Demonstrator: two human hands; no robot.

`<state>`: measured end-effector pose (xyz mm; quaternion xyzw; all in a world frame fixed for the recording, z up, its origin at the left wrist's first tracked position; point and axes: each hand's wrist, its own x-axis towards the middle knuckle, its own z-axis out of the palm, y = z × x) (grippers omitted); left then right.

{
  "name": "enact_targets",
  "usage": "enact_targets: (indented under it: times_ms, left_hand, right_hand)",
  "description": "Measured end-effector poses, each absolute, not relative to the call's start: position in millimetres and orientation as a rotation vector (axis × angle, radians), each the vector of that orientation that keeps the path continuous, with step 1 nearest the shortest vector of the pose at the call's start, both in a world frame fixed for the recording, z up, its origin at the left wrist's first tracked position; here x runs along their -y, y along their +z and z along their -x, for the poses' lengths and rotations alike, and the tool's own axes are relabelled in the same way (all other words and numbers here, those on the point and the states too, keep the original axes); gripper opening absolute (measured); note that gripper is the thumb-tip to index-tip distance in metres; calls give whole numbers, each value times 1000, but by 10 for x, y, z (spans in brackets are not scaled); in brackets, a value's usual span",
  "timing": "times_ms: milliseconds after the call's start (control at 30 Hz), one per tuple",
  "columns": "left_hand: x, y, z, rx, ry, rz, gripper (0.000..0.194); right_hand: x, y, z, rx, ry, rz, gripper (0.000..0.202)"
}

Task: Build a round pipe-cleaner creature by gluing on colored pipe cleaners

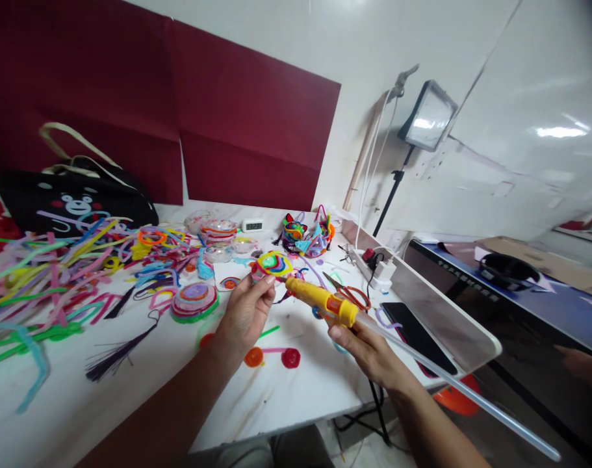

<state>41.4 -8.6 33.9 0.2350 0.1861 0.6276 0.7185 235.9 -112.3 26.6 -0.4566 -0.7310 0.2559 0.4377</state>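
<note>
Centrally in frame | left hand pinches ornament, likely steadying it | right hand grips glue gun aimed there

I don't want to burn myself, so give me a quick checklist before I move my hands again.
1. Glue gun gripped: ok, in the right hand.
2. Multicoloured piece held: ok, in the left hand.
3. Left fingers well away from the nozzle: not ok, they look close to it.
4. Clear stick fitted: ok, it juts from the gun's rear.
5. Nozzle hot or cool: cannot tell.
6. Scissors out of both hands: ok, lying beyond the gun.
</note>
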Motion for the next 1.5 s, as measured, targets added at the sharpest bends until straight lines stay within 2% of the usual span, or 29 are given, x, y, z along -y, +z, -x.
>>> enact_targets:
  times_ms: [367,967,1500]
  left_hand:
    - [94,353,-417,-422,1405,-513,19]
    - [86,325,-415,-428,1403,-537,19]
    - [95,347,-416,-433,1393,-543,18]
  right_hand:
    - [1160,392,-2300,1891,480,1145,25]
    - [1144,372,-2287,1865,405,1195,31]
    - [1140,409,-2254,1880,400,1181,28]
